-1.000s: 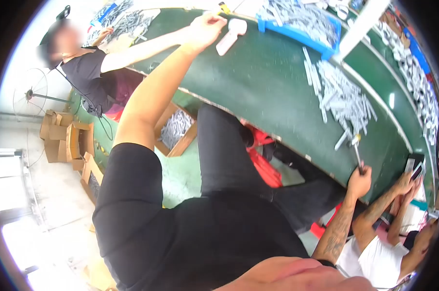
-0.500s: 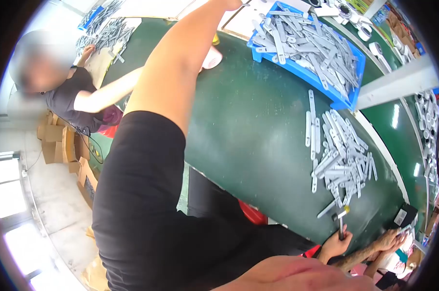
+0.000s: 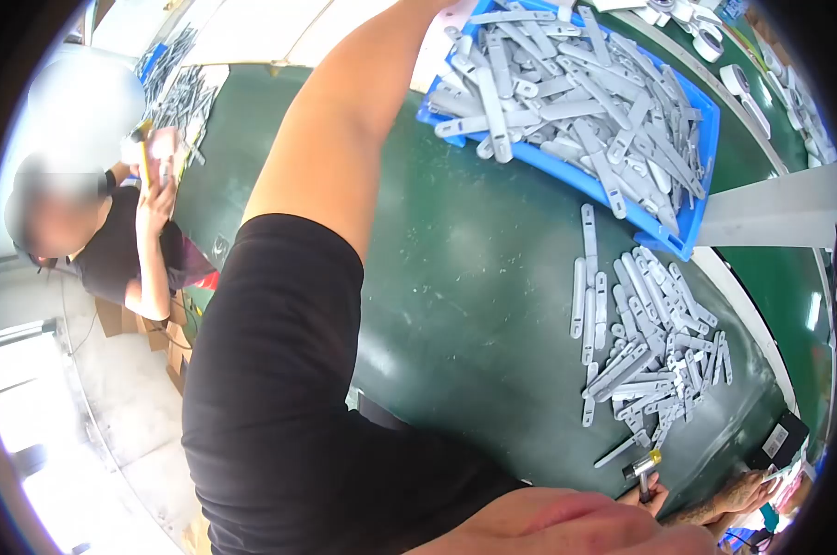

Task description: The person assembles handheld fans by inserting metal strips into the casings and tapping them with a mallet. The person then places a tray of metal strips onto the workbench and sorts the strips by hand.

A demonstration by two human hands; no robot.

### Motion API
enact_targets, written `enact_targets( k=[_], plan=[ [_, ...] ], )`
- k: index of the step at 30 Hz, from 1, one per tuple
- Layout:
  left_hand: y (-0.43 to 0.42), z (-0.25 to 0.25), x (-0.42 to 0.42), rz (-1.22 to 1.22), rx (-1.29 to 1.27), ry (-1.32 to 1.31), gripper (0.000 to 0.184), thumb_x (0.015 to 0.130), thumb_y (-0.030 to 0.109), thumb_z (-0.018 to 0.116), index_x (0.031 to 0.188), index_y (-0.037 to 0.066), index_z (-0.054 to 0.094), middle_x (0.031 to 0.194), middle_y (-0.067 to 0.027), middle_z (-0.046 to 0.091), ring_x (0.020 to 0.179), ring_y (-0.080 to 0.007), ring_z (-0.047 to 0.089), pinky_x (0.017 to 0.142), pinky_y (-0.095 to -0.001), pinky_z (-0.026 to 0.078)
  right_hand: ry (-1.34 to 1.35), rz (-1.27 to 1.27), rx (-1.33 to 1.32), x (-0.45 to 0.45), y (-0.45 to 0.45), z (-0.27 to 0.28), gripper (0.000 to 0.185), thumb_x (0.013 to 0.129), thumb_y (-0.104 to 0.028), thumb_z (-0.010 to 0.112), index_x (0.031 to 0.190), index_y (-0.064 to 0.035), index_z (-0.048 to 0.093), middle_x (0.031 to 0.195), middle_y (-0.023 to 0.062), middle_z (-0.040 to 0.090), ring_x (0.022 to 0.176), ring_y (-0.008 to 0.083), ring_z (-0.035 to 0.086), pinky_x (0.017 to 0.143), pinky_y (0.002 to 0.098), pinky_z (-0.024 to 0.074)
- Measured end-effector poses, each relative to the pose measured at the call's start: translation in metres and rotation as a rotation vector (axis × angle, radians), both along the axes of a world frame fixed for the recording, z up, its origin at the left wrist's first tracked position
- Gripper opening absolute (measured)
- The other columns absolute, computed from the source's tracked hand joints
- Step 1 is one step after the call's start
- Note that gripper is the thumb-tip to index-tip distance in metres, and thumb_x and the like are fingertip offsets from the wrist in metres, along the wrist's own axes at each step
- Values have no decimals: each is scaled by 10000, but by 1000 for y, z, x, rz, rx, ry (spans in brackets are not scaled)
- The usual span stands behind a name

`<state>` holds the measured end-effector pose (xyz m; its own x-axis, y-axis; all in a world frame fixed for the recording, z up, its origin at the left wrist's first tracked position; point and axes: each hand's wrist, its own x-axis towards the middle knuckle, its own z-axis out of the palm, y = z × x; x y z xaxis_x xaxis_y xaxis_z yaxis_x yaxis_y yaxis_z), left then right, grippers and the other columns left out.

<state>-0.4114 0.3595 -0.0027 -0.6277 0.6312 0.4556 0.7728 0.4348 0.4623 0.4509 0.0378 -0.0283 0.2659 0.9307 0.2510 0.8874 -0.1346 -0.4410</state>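
Note:
My left forearm (image 3: 367, 102), bare below a black sleeve, stretches to the top edge of the view. The hand at its end is cut off by the frame. At the lower right my right hand (image 3: 657, 495) is closed round the handle of a small hammer (image 3: 642, 465) with a yellow tip. Just past the hammer head lies a loose pile of flat grey slotted strips (image 3: 654, 324) on the green table (image 3: 465, 277). A blue bin (image 3: 548, 159), heaped with more grey strips (image 3: 576, 92), stands on the far side, right of my left forearm.
A co-worker (image 3: 122, 231) at the left holds up a yellow-handled tool (image 3: 144, 153). More grey strips (image 3: 182, 102) lie near them. Another person's forearm (image 3: 728, 499) and a black box (image 3: 779, 439) are at the lower right. A pale post (image 3: 770, 208) rises beside the bin.
The view has shifted, so the bin and pile appear lower and larger. The co-worker's arm has drawn back from the table and lifted the tool. My right hand still holds the hammer.

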Motion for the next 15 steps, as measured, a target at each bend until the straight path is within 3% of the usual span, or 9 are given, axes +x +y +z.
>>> enact_targets(
  k=[2, 5, 9, 11, 12, 13, 14, 15],
  plan=[
    [-22, 46, 42, 1, -371, -119, 550, 914, 432, 707, 1213, -29, 681, 1159, -311, 719, 1132, -447, 693, 995, -510, 545, 12, -14, -4, -2, 0, -4, 387, 1051, -232, 691, 808, -1, 498, 733, 16, 394, 718, 150, 354, 653, 325, 367],
    [-5, 15, 7, 70, -195, -79, 559, 865, 457, 736, 1164, -15, 730, 1146, -280, 738, 1139, -428, 702, 1006, -495, 543, 38, -15, -15, 10, 2, -10, 379, 1042, -225, 699, 803, -4, 504, 727, 25, 403, 711, 159, 363, 652, 332, 372],
    [20, -27, -55, 37, -249, -132, 505, 901, 418, 696, 1165, -12, 725, 1185, -290, 723, 1173, -428, 685, 1021, -501, 530, 13, 12, -18, 4, 6, -8, 372, 1021, -218, 718, 790, -6, 517, 713, 46, 429, 689, 178, 386, 639, 349, 380],
    [11, -26, -69, 42, -270, -86, 482, 939, 342, 658, 1256, -20, 673, 1216, -314, 701, 1188, -429, 676, 1027, -499, 525, -4, 25, -21, 0, 6, -8, 369, 1011, -214, 728, 784, -6, 524, 706, 57, 443, 678, 187, 398, 632, 358, 384],
    [-22, -3, -42, 71, -165, -163, 468, 942, 289, 664, 1321, 15, 643, 1301, -333, 644, 1274, -451, 604, 1085, -510, 479, -10, 29, -19, -1, 6, -6, 367, 1005, -212, 732, 781, -7, 527, 703, 62, 449, 672, 192, 404, 629, 363, 386],
    [-20, 4, -43, 232, -267, 16, 348, 971, 224, 596, 1248, 22, 652, 1169, -193, 728, 1039, -344, 735, 956, -458, 580, -20, 27, -13, -2, 6, -6, 365, 1000, -211, 737, 778, -7, 530, 700, 68, 456, 667, 196, 410, 625, 367, 388],
    [-40, 7, -42, 214, -281, 175, 397, 980, 206, 522, 1310, -7, 578, 1307, -249, 649, 1231, -411, 643, 1039, -491, 531, -29, 23, -13, -1, 5, -5, 363, 995, -209, 742, 775, -8, 534, 696, 73, 462, 661, 201, 416, 622, 371, 390],
    [-49, 0, -64, 223, -320, 222, 470, 1002, 274, 529, 1395, 17, 520, 1450, -233, 551, 1346, -427, 549, 1093, -494, 482, -38, 27, -14, -1, 6, -5, 362, 990, -207, 747, 772, -8, 537, 693, 78, 469, 655, 205, 422, 619, 376, 392]
  ],
)
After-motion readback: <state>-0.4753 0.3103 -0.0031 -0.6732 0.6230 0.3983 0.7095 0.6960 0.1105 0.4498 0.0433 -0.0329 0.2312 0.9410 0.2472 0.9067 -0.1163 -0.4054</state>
